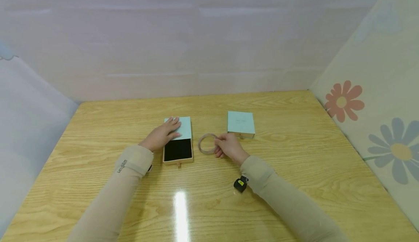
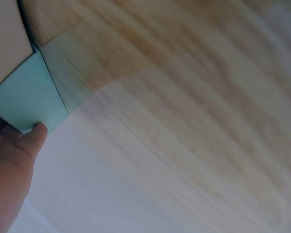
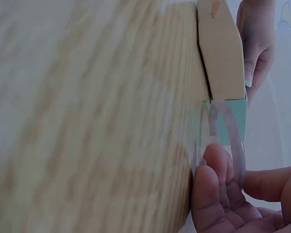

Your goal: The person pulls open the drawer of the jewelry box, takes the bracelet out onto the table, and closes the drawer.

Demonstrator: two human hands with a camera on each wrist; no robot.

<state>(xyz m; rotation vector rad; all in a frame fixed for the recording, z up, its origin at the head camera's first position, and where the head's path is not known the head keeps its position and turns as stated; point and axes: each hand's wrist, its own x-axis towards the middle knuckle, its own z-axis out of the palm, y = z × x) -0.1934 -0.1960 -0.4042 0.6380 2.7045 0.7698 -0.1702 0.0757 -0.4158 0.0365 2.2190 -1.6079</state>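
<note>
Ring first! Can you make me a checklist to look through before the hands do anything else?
1. Ring pinched by the right hand: ok.
2. Left hand resting on the left box: ok.
3. Left box's drawer pulled partly out: ok.
4. Drawer's black lining free to see, nothing on it: ok.
5. Ring over the drawer: not ok, it's off to the right.
6. Ring free of cracks: cannot tell, too blurry.
</note>
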